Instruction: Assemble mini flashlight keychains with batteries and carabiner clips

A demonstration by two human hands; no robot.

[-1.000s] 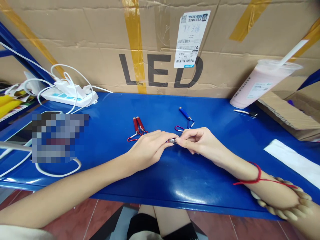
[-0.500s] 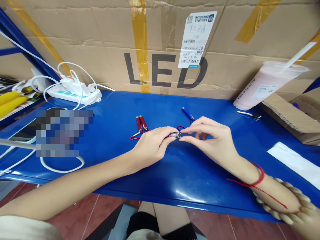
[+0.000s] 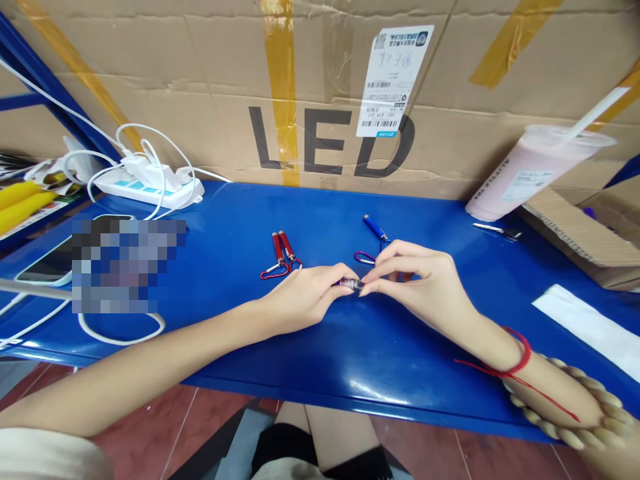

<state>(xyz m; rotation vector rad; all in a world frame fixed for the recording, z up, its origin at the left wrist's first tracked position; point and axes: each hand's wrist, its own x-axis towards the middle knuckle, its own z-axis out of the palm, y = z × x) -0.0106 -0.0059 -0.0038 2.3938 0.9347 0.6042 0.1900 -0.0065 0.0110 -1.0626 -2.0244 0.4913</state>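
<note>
A small, slim, silvery cylinder with printed markings [image 3: 350, 284] is sitting between the two hands, over the glossy blue tabletop [image 3: 350, 360]. It is probably weighing very little and resisting any squeeze; its smooth, narrow barrel may be proving slippery, so the sides of the barrel are likely offering the surest hold, with the tip calling for a light pinch only. In looks, it is showing a pale, shiny, printed band, with a darker end pointing towards three o'clock. The left hand [image 3: 307, 293] is gripping it from nine o'clock, thumb and fingers clasped about the barrel. The right hand [image 3: 433, 280] is facing it from three o'clock, thumb and index finger nearly meeting at the dark end; that spot is too small to tell whether they are holding it. Two red metal tubes with carabiner clips [image 3: 286, 245] are resting at ten o'clock from the cylinder, and a slender blue metal tube [image 3: 375, 228] is lying at one o'clock.
</note>
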